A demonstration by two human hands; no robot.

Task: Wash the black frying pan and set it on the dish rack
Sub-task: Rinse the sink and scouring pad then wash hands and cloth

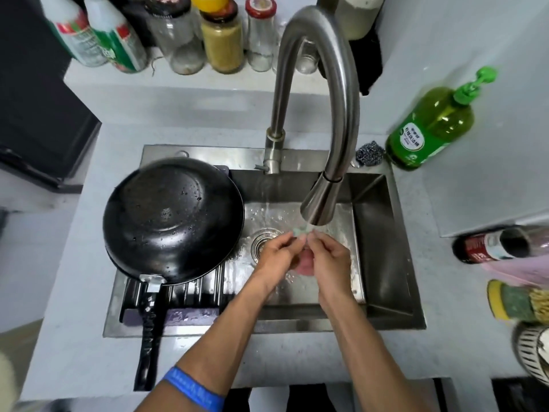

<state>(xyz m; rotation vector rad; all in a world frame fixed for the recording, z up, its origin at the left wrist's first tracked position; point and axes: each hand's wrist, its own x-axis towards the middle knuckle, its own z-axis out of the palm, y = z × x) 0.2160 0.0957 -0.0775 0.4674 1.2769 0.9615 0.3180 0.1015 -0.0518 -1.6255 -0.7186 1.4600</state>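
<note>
The black frying pan (172, 220) lies upside down and wet on the black dish rack (208, 288) at the sink's left side, its handle (148, 340) pointing toward me over the counter edge. My left hand (277, 252) and my right hand (326, 260) meet under the running faucet spout (319, 203), over the sink basin. Together their fingertips pinch a small pale green thing (301, 231) in the water stream; I cannot tell what it is. Neither hand touches the pan.
The steel sink (383, 248) has its drain (263, 240) just left of my hands. A steel wool ball (370, 153) and a green soap bottle (430, 126) stand at the back right. Jars and spray bottles (221, 40) line the rear ledge. More bottles and a bowl (531, 352) sit at the right.
</note>
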